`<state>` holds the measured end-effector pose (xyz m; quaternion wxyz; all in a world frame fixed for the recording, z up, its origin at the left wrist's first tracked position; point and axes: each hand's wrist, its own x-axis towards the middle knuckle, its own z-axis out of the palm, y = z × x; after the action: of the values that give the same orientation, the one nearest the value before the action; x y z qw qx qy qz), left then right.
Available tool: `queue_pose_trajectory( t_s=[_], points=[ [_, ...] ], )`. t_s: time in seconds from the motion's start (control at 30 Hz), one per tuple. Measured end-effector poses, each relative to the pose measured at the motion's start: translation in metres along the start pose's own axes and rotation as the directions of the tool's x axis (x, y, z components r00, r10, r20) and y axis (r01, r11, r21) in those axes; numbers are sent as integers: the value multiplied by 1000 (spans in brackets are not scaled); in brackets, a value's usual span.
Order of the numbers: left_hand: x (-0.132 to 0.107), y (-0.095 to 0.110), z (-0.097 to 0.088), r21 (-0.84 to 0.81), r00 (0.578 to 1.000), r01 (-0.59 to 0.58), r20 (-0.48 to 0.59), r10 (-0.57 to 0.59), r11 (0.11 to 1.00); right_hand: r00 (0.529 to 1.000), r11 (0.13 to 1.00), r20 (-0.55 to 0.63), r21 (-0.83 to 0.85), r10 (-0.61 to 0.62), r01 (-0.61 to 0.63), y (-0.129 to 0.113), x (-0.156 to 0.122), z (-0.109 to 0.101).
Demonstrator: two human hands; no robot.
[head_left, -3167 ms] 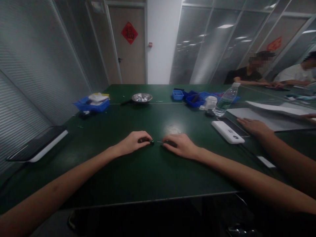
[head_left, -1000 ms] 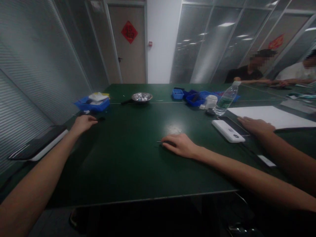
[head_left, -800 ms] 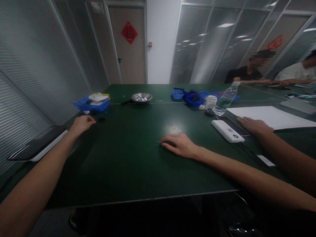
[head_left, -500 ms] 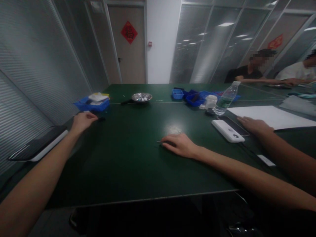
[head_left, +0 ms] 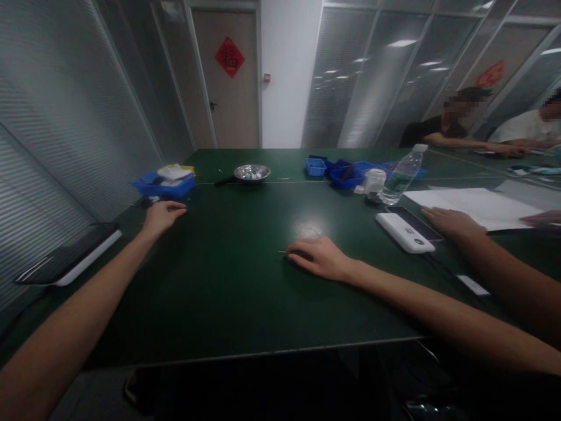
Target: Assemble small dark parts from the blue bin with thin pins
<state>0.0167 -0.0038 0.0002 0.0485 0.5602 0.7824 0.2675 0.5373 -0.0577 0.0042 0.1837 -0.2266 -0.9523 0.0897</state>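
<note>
My left hand (head_left: 163,216) is above the table's left side, just in front of a blue basket (head_left: 164,187). Its fingers are drawn together in a pinch; what lies between them, if anything, is hidden. My right hand (head_left: 319,257) rests on the green table (head_left: 228,275) near the middle. Its thumb and fingers are closed on a thin, needle-like rod (head_left: 281,252), whose tip sticks out to the left. The rest of the rod is covered by the fingers.
A shiny metal bowl (head_left: 252,172) with small pieces stands farther back. To the right are a white power bank (head_left: 404,233), a phone (head_left: 414,222), a water bottle (head_left: 401,178) and another person's arm (head_left: 495,257). A black-and-white device (head_left: 70,254) lies at the left edge.
My left hand has moved a little to the right, over where a small dark object showed at its fingertips; that object is out of sight. My right hand has stayed in place.
</note>
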Motion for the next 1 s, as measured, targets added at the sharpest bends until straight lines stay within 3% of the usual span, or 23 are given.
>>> queue_pose_trajectory(
  t_s=[0.5,0.9,1.0],
  points=[
    [1,-12,4,-14,999,-9,-36,9,1000,1000,1000,-2,11,5,-5,0,0,1],
    [3,-8,5,-199,971,212,-70,-230,957,1000,1000,3,-1,5,-5,-1,0,0],
    [1,-7,6,-97,987,144,-63,-151,985,1000,1000,-1,-12,2,-2,0,-1,2]
  ],
)
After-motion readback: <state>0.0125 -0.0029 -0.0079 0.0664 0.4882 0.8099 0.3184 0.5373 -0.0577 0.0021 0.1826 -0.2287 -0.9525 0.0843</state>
